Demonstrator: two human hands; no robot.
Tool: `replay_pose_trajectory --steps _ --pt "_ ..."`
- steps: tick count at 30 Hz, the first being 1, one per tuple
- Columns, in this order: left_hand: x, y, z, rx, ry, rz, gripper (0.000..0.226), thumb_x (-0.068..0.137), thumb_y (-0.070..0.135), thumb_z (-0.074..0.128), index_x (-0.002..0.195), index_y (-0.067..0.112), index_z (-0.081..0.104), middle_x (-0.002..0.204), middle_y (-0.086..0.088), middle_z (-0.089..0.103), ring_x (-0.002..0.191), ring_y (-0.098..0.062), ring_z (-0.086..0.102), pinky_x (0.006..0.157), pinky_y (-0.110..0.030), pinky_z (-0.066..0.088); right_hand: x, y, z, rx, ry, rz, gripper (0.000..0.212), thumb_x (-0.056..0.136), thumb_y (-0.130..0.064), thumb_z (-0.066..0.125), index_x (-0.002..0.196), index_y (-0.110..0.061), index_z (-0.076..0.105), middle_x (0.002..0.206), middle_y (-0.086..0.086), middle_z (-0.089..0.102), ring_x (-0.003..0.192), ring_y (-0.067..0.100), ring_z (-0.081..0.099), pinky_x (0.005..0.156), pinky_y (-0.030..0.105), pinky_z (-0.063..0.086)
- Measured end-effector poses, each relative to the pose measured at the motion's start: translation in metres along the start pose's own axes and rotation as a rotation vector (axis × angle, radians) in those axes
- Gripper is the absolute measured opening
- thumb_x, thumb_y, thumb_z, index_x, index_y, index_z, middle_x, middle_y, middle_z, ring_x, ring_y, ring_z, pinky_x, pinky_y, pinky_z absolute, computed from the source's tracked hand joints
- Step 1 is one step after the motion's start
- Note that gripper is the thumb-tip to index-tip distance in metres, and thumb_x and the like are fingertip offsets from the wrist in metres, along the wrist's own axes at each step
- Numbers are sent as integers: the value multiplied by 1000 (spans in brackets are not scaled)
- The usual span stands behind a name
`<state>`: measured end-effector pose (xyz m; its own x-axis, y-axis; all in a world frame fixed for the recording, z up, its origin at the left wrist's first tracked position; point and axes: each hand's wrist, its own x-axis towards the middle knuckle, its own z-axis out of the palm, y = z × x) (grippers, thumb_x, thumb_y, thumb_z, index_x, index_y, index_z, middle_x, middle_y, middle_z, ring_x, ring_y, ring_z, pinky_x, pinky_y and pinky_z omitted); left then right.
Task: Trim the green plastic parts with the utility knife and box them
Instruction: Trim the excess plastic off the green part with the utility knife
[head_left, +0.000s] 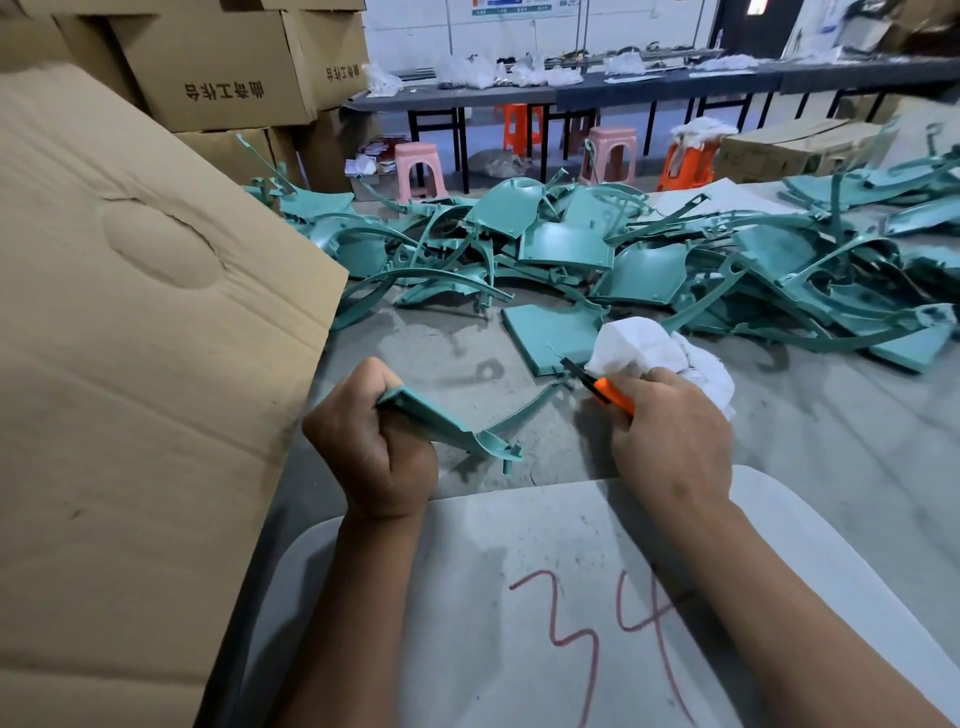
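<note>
Leftward, a cardboard flap (156, 322) crowds the green parts pile (597, 254)

Both bare forearms reach up from the lower edge of the frame toward its middle. The left hand (371, 441), left of centre, is curled into a tight fist with its back toward the camera, thumb on top, gripping a green plastic part (449, 428). The right hand (670, 436), right of centre, knuckles up, wraps its fingers around an orange utility knife (610, 395).
</note>
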<state>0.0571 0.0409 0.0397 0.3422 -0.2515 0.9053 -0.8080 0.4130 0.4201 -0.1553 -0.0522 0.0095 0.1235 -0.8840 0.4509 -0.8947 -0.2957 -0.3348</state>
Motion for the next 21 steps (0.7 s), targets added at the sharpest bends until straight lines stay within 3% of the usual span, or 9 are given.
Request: replay_pose_trajectory --steps 4,7,11,14,18,21 --pt "-3 -1 2 -3 9 -11 14 67 1 34 56 0 42 50 -8 36 45 -26 34 44 -43 24 -10 -8 -5 49 -36 -178 18 97 -34 63 108 -35 77 83 -11 57 76 18 55 56 28 36" --pt "-4 -3 3 14 28 -52 10 64 -5 34 56 -2 40 50 -12 36 45 -30 34 43 -47 26 -13 -14 -5 99 -144 -330 23 97 -30 65 116 -37 75 84 -11 58 82 19 58 59 30 41" --pt "-4 -4 2 45 51 -97 10 61 -10 34 57 -2 39 50 -15 34 45 -30 32 43 -49 26 -11 -14 -4 54 -116 -214 21 98 -33 63 115 -32 76 88 -8 60 85 20 59 64 33 48" --pt "-5 -6 2 65 49 -140 8 60 -9 33 58 -2 36 51 -15 32 48 -30 29 44 -50 25 -12 -14 -5 97 -168 -267 23 97 -32 64 115 -32 76 85 -9 58 79 18 56 61 32 42" --pt "-6 -12 -1 106 58 -177 4 61 -6 33 58 -5 36 51 -18 36 49 -33 32 47 -50 26 -14 -8 -10 406 -304 -386 25 91 -26 75 113 -37 78 74 -10 58 72 9 51 62 35 39" --pt "-7 -15 0 122 23 -199 2 62 -2 33 61 -3 34 52 -15 33 53 -34 28 48 -48 23 -15 -8 -8 753 -237 -255 25 92 -18 77 110 -37 80 75 -9 66 67 7 53 61 30 39"
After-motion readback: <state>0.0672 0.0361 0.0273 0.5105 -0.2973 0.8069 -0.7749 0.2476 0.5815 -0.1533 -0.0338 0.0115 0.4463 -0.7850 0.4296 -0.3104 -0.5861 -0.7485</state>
